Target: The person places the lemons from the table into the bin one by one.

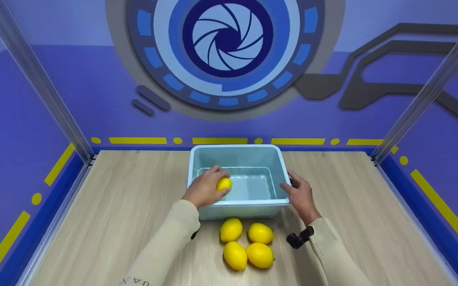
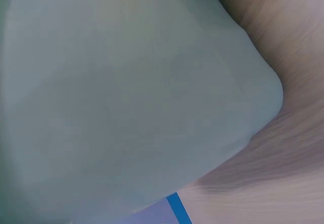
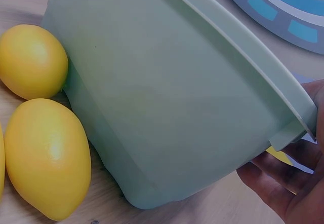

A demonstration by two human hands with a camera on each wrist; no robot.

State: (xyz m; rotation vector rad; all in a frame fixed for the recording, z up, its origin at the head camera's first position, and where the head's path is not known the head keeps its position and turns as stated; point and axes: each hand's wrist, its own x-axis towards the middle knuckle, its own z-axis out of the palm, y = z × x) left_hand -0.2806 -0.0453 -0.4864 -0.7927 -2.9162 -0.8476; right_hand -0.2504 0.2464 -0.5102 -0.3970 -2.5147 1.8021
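In the head view a pale blue plastic basin (image 1: 249, 202) stands on the wooden table. My left hand (image 1: 207, 186) reaches over its near left rim and grips a lemon (image 1: 224, 183) inside it. On the basin's right side, my right hand (image 1: 301, 194) holds the rim, thumb over the edge and fingers outside. Several lemons lie close together before the basin, among them a front left lemon (image 1: 235, 255) and a back right lemon (image 1: 260, 233). The basin's outer wall (image 2: 136, 97) fills most of the left wrist view, where the left hand is hidden.
Behind the table (image 1: 133, 190) rises a blue-purple panel (image 1: 105, 99) with a round printed emblem. Metal posts stand at the left (image 1: 42, 79) and right (image 1: 431, 83) back corners, with side panels running forward from them.
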